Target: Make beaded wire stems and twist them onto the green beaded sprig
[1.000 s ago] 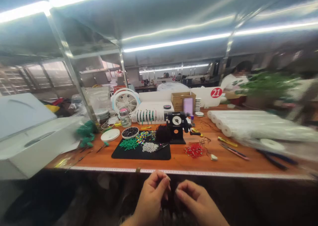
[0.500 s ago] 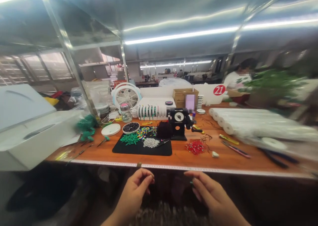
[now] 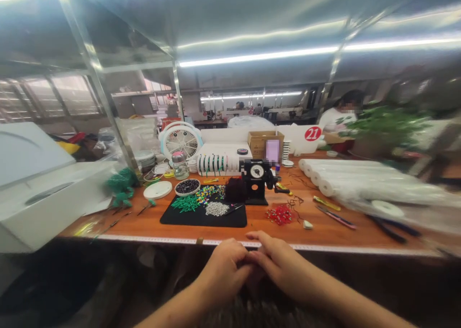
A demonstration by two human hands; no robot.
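Note:
My left hand (image 3: 226, 268) is closed just in front of the table's front edge, its fingertips bent inward. Whatever it pinches is hidden. My right hand (image 3: 281, 261) meets it from the right, its thumb against the left fingers and its index finger reaching forward over them. I cannot make out what lies between them. Beyond the hands, a black mat (image 3: 201, 219) holds silver beads (image 3: 216, 209), green tube-shaped pieces (image 3: 185, 203) and multicoloured beads (image 3: 209, 192). Small red pieces (image 3: 279, 214) lie on the wood to the right of the mat.
A black hand-cranked device with a dial (image 3: 257, 174) stands behind the mat. Left are a dish of dark beads (image 3: 187, 187), a white lid (image 3: 157, 190) and a white box (image 3: 32, 217). Pliers (image 3: 387, 229), tweezers (image 3: 336, 217) and white rolls (image 3: 345, 174) lie right.
My hands were apart; they have come together and moved slightly forward to the table edge. A tiny green thing seen at the right fingers is now hidden. The view has shifted slightly.

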